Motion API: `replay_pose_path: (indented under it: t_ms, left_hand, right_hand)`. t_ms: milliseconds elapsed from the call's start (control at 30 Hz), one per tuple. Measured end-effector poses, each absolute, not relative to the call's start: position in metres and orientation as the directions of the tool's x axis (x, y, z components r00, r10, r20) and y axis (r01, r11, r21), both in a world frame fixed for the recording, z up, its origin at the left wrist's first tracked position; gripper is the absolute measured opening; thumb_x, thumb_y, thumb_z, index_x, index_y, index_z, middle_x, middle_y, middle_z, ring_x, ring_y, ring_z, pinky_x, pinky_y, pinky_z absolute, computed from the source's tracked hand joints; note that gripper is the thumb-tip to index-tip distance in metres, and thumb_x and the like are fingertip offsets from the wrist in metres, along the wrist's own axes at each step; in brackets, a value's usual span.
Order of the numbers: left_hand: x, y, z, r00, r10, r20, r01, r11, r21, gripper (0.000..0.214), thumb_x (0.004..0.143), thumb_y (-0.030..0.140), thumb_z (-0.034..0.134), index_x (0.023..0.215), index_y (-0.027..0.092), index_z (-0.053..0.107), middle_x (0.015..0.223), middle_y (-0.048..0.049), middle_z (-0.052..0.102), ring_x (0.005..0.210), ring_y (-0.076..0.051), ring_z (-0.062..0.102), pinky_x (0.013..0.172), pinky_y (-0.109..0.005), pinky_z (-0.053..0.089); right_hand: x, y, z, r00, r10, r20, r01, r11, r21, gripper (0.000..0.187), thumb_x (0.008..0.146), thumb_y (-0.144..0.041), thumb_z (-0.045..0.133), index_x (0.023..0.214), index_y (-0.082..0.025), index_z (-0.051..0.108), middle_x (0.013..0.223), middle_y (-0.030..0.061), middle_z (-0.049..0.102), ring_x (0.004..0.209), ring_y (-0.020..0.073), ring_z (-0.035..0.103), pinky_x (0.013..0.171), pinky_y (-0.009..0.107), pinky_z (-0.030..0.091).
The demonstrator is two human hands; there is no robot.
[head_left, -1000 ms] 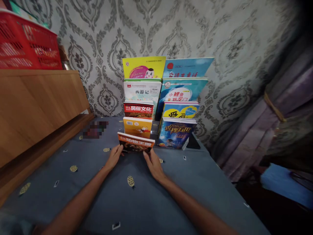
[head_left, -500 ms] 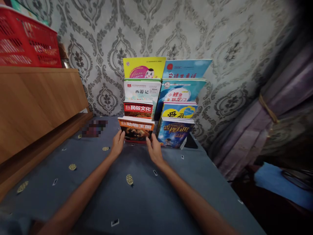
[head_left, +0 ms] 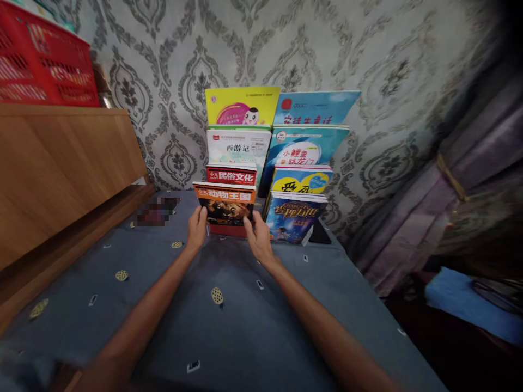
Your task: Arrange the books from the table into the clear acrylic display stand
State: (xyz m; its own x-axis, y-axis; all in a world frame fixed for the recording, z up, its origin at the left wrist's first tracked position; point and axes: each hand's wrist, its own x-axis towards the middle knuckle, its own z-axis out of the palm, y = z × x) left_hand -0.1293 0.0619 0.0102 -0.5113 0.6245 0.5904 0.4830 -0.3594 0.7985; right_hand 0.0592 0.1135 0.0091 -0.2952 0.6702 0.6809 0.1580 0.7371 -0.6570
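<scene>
Between my two hands stands an orange-topped book (head_left: 229, 209) with an animal picture on its cover. My left hand (head_left: 198, 226) grips its left edge, and my right hand (head_left: 258, 234) grips the right edge. Directly behind it rises a red book (head_left: 231, 174), its lower part hidden. Farther back in the same row are a white book (head_left: 241, 146) and a yellow book (head_left: 243, 103). To the right, a second row holds a dark blue book (head_left: 295, 218) in front, then a blue-and-yellow book (head_left: 303, 179) and two light blue books, one a teal book (head_left: 310, 144).
The books stand on a bed or table covered with a dark blue patterned cloth (head_left: 163, 305), against a wallpapered wall (head_left: 171, 98). At left is a wooden cabinet (head_left: 65, 163) carrying a red basket (head_left: 44, 60). A purple curtain (head_left: 420, 218) hangs at right.
The orange-topped book has risen and shifted slightly left, covering more of the red book behind. Both hands have stayed on its sides. The camera view has shifted slightly.
</scene>
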Motion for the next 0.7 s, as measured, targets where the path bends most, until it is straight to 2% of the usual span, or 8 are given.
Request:
replay_pose_path:
  t_ms: [133, 300, 700]
  left_hand:
    - [-0.128, 0.059, 0.018, -0.502, 0.641, 0.581, 0.42, -0.407, 0.811, 0.055, 0.089, 0.07, 0.042, 0.068, 0.02, 0.048, 0.065, 0.0025, 0.047, 0.064, -0.013, 0.043, 0.061, -0.025, 0.038]
    - [-0.122, 0.059, 0.017, -0.526, 0.647, 0.551, 0.371, -0.408, 0.834, 0.054, 0.09, 0.068, 0.042, 0.065, 0.02, 0.046, 0.065, 0.0012, 0.046, 0.066, -0.014, 0.041, 0.06, -0.025, 0.036]
    - [-0.121, 0.063, 0.006, -0.566, 0.694, 0.445, 0.247, -0.372, 0.895, 0.05, 0.088, 0.065, 0.045, 0.067, 0.019, 0.051, 0.066, 0.0014, 0.05, 0.067, -0.014, 0.046, 0.063, -0.025, 0.038]
  right_hand:
    - [0.06, 0.112, 0.013, -0.28, 0.706, 0.65, 0.166, 0.703, -0.692, 0.027, 0.1, -0.043, 0.038, 0.094, -0.021, 0.054, 0.079, 0.0015, 0.057, 0.071, 0.0177, 0.053, 0.071, 0.03, 0.042]
    - [0.058, 0.118, 0.005, -0.259, 0.735, 0.627, 0.177, 0.674, -0.717, 0.03, 0.1, -0.044, 0.034, 0.088, -0.022, 0.051, 0.077, 0.001, 0.055, 0.07, 0.0178, 0.05, 0.067, 0.029, 0.039]
    - [0.055, 0.122, -0.005, -0.223, 0.747, 0.626, 0.19, 0.664, -0.723, 0.034, 0.099, -0.044, 0.034, 0.096, -0.02, 0.057, 0.081, 0.0053, 0.063, 0.076, 0.021, 0.056, 0.069, 0.031, 0.042]
